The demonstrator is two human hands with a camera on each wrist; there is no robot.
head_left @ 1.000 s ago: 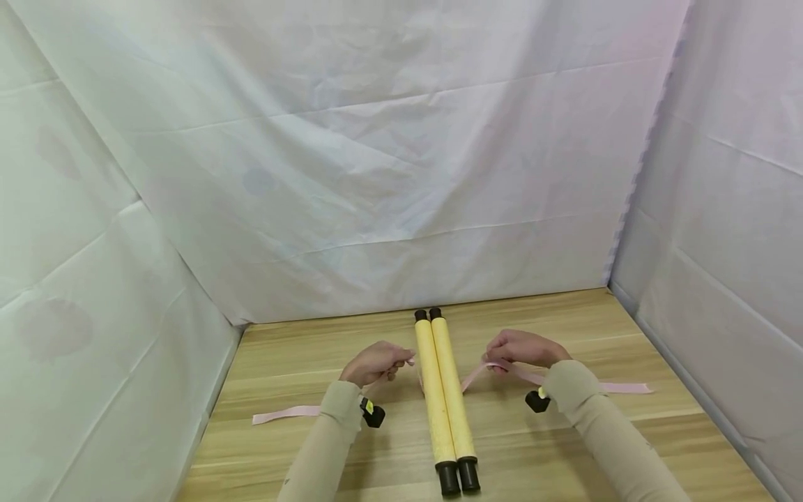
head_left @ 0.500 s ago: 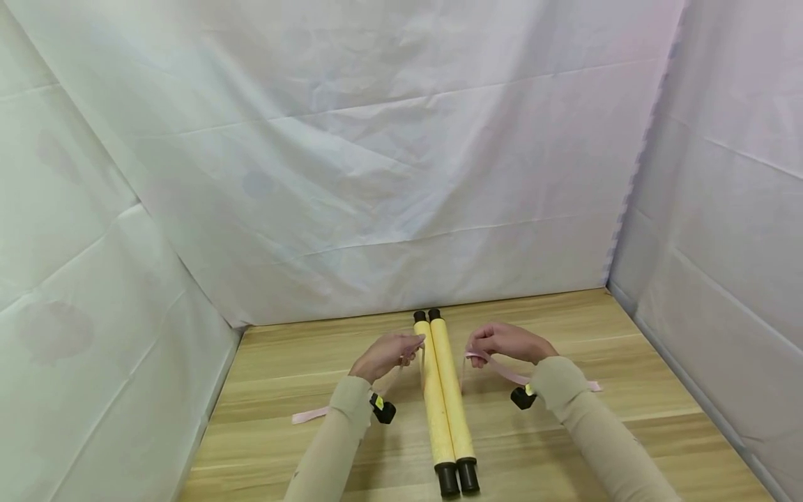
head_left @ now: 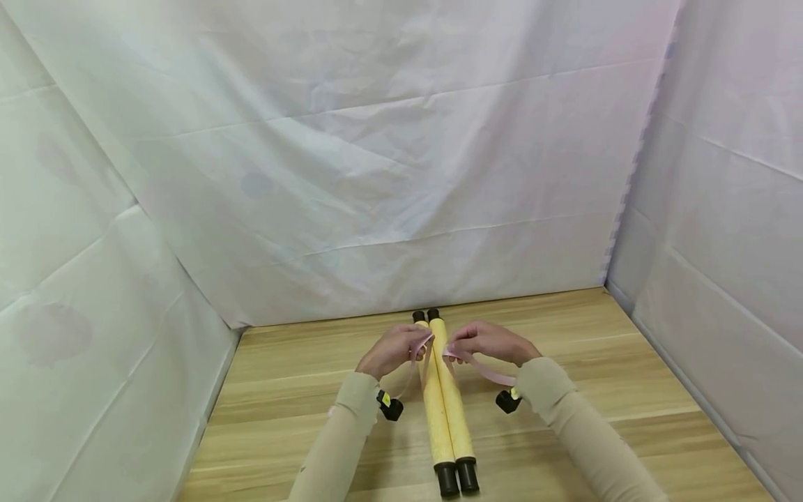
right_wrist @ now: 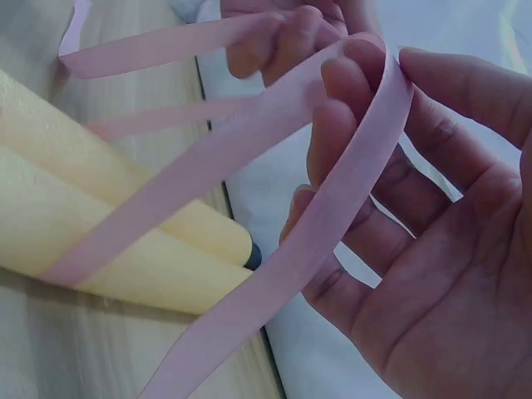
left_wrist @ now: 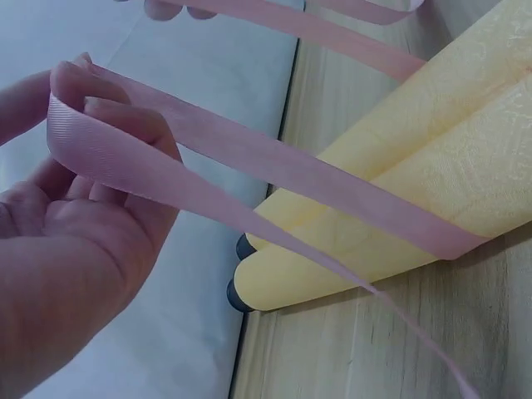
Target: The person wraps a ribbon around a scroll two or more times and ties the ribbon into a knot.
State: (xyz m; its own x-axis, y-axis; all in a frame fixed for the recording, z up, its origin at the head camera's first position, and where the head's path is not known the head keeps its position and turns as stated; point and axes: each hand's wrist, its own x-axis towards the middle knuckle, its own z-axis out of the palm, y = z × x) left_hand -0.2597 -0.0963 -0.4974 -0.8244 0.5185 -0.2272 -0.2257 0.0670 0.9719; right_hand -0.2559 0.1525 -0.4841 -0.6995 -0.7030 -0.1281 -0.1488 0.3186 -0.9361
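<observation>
From where I stand, two yellow cylindrical rods lie side by side on the wood-grain table, pointing away from the person, far ends near the white cloth curtain behind. More white cloth hangs along the left side and right side. A strip of pink ribbon rises from each outer side of the pair to the hands above: left hand over the left rod, right hand over and right of the other.

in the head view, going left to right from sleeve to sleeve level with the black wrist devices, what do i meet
Left sleeve, left wrist device, left yellow roll, right yellow roll, right wrist device, right sleeve
</observation>
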